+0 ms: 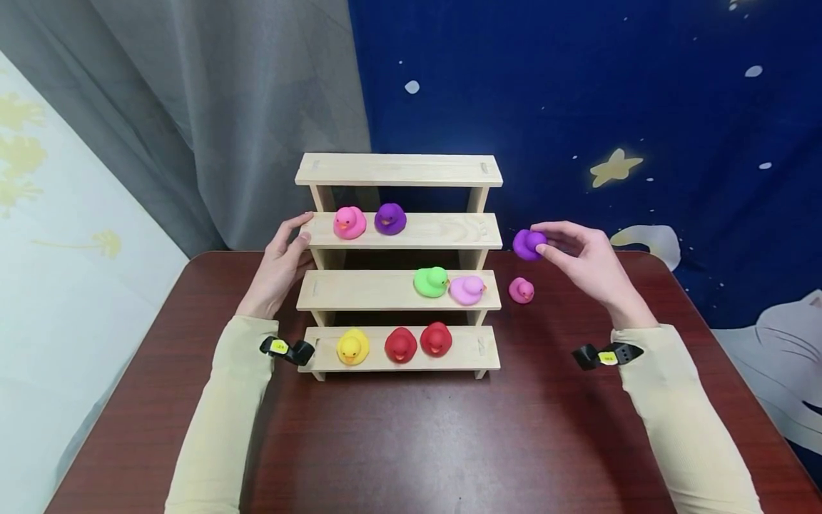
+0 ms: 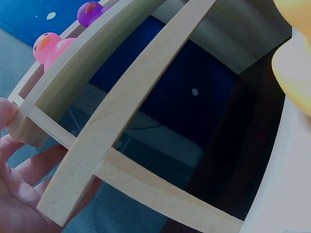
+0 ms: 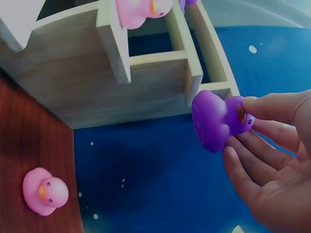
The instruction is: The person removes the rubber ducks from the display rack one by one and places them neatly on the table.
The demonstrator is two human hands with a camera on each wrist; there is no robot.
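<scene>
A four-step wooden shelf point(image 1: 398, 230) stands on the table, its left end gripped by my left hand point(image 1: 277, 263) at the second board from the top. In the left wrist view, the fingers point(image 2: 41, 167) reach around that end. Off the shelf's right side, my right hand point(image 1: 589, 263) pinches a purple rubber duck point(image 1: 525, 244) by its head between thumb and fingers. The right wrist view shows this duck point(image 3: 209, 121) tipped sideways in the air. Below it, a small pink duck point(image 1: 521, 290) sits on the table.
The second board from the top bears a pink duck point(image 1: 349, 223) and a purple duck point(image 1: 390, 218). Below are a green duck point(image 1: 431, 282) and a light pink duck point(image 1: 467, 289). A yellow duck point(image 1: 352, 347) and two red ducks point(image 1: 401, 345) occupy the lowest board. Curtains hang behind.
</scene>
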